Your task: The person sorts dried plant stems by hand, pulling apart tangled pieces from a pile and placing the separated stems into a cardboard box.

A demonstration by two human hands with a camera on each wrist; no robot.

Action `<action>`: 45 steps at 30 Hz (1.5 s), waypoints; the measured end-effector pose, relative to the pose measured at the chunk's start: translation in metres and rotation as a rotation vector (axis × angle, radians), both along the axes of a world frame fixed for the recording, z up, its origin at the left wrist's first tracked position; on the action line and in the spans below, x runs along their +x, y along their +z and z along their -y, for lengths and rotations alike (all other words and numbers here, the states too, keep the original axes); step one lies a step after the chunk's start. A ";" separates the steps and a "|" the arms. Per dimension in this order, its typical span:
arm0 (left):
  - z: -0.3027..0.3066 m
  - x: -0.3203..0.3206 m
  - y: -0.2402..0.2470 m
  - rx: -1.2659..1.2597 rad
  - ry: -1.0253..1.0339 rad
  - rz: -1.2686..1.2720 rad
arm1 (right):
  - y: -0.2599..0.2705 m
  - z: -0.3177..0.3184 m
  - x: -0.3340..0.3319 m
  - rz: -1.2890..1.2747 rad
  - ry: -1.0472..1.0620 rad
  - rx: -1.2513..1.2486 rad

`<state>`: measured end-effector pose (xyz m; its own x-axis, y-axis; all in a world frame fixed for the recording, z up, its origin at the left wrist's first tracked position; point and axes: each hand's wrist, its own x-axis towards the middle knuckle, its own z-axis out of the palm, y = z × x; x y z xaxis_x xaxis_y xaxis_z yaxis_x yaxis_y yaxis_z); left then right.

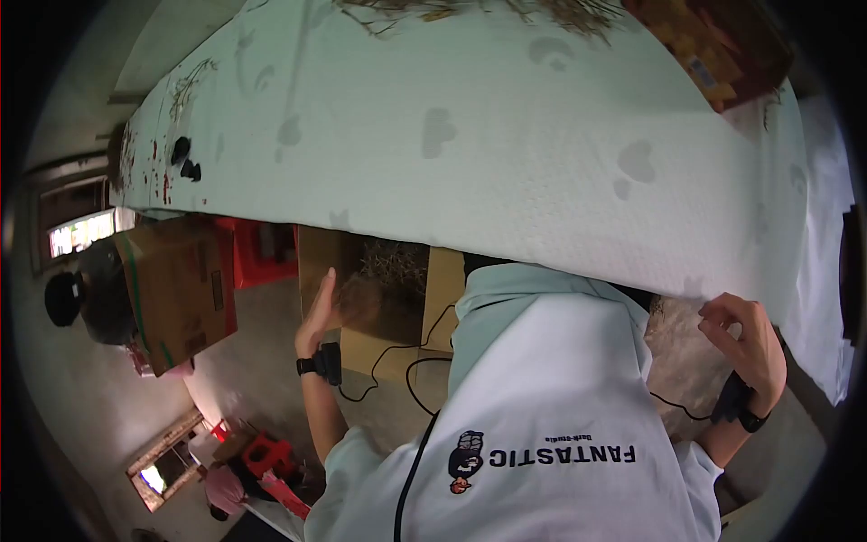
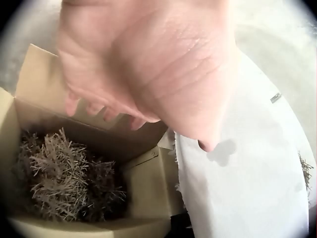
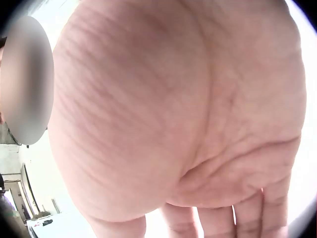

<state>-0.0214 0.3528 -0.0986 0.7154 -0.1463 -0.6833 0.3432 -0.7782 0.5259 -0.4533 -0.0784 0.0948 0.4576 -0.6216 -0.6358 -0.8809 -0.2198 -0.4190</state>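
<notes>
My left hand [image 1: 314, 318] hangs over the near side of an open cardboard box [image 2: 151, 183], palm turned to the wrist camera, with nothing in its grasp. Inside the box lie clumps of dry, twiggy plant stems [image 2: 59, 173], below the fingers in the left wrist view. At the right end of the table edge, my right hand [image 1: 748, 348] is raised with its fingers loosely bent and holding nothing. Its palm fills most of the right wrist view, where the fingertips run out of frame. Both hands are beside the cloth-covered table [image 1: 379, 172].
Dry stems [image 1: 415, 13] lie along the table's far edge, with a brown carton [image 1: 713, 54] at its far right. Small black objects [image 1: 185, 158] and red bits sit at the left end. A red crate [image 1: 262, 251] and a large carton [image 1: 176, 294] stand left of the box.
</notes>
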 end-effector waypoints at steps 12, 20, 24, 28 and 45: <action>0.092 0.024 0.122 -0.421 -0.574 0.060 | 0.013 0.022 0.067 0.225 0.416 -0.128; 0.287 0.011 0.190 -0.816 -0.972 0.603 | 0.011 0.087 0.190 0.725 0.606 -0.538; 0.374 0.014 0.173 -0.806 -1.109 1.141 | -0.023 0.118 0.262 0.888 0.584 -0.732; 0.426 0.043 0.141 -0.696 -1.196 1.410 | -0.050 0.134 0.306 0.916 0.650 -0.994; 0.437 0.108 0.101 -0.566 -1.133 1.436 | 0.105 0.167 0.203 1.736 -0.378 -1.342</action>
<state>0.0862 -0.0841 0.0026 0.0400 -0.8429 0.5365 -0.9881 0.0463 0.1465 -0.2506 -0.2455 0.1994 -0.2769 -0.3835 0.8810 0.0160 -0.9186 -0.3949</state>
